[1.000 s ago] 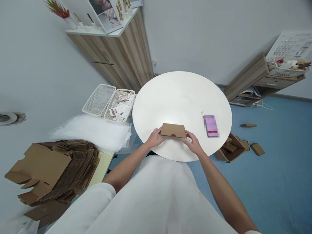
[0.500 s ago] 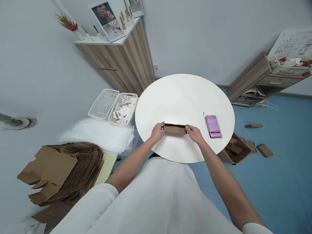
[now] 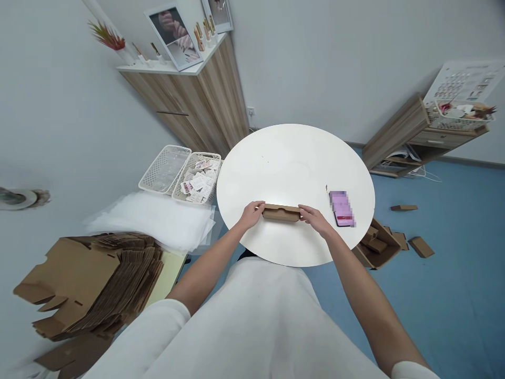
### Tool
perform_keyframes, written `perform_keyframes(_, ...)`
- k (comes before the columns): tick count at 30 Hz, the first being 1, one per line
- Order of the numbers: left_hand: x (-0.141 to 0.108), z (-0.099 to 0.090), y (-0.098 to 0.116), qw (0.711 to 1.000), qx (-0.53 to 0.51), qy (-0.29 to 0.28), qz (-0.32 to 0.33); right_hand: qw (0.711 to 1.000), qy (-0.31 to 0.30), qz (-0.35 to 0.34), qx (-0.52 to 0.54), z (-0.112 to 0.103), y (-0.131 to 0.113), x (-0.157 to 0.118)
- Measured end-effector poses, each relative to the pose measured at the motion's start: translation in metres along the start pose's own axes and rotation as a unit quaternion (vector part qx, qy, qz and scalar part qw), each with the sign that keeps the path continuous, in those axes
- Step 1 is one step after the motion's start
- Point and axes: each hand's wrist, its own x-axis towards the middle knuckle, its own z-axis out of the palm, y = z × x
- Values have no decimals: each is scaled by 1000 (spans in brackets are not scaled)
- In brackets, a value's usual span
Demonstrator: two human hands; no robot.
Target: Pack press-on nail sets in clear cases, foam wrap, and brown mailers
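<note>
A small brown cardboard box [image 3: 281,213] lies near the front of the round white table [image 3: 292,158], its lid folded over the top. At its left end, my left hand [image 3: 252,213] grips the corner with the thumb and fingers closed. My right hand [image 3: 313,216] holds the right end the same way, fingers pressed against the cardboard. A phone [image 3: 342,208] with a blurred purple screen rests on the table, right of my right hand.
On the left are flattened cardboard boxes [image 3: 74,273], white plastic sheets [image 3: 153,221] and a basket of cards [image 3: 199,179] beside another basket [image 3: 163,169]. An open carton [image 3: 376,245] holding small boxes stands on the floor at right, with loose boxes [image 3: 421,246] near it.
The lid has come down over the box's top, where a dark opening showed before. Both hands stay at its ends. The whole view has shifted slightly.
</note>
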Motion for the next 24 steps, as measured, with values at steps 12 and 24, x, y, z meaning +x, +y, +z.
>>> perform_keyframes(12, -2, 1, -16, 996, -40, -36, -64, 998, 62, 4, -22, 20, 22, 4)
perform_keyframes(24, -44, 7, -53, 991, -95, -39, -80, 987, 152, -36, 26, 105, 64, -40)
